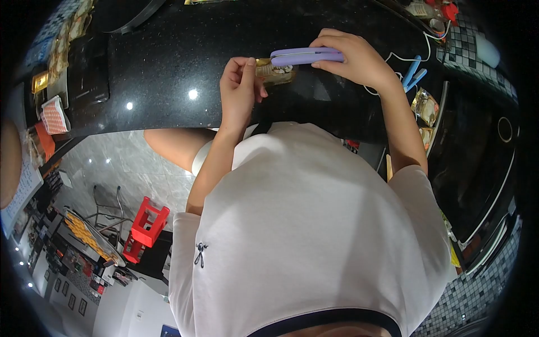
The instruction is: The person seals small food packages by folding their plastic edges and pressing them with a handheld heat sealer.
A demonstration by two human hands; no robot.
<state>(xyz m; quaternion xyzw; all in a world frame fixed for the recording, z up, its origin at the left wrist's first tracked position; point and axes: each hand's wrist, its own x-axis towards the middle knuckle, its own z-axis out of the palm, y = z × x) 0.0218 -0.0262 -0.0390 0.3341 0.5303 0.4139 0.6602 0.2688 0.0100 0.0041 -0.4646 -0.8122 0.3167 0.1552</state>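
Note:
My right hand (pixel 356 59) is wrapped round the back end of a purple hair straightener (pixel 306 55), which lies level above the black counter. Its long jaws look closed, and the tip reaches the top edge of a small clear-and-gold food packet (pixel 276 73). Whether the packet's edge sits between the jaws I cannot tell. My left hand (pixel 240 84) pinches the packet's left corner between thumb and fingers. Pale pieces show through the packet's film.
A blue hair straightener (pixel 414 74) with jaws apart lies to the right, near a white cord (pixel 409 60). Gold packets (pixel 425 106) sit by the right edge. A black pan (pixel 126 17) and a red-and-white checked packet (pixel 55 115) are at the left. A red stool (pixel 147 222) stands on the floor.

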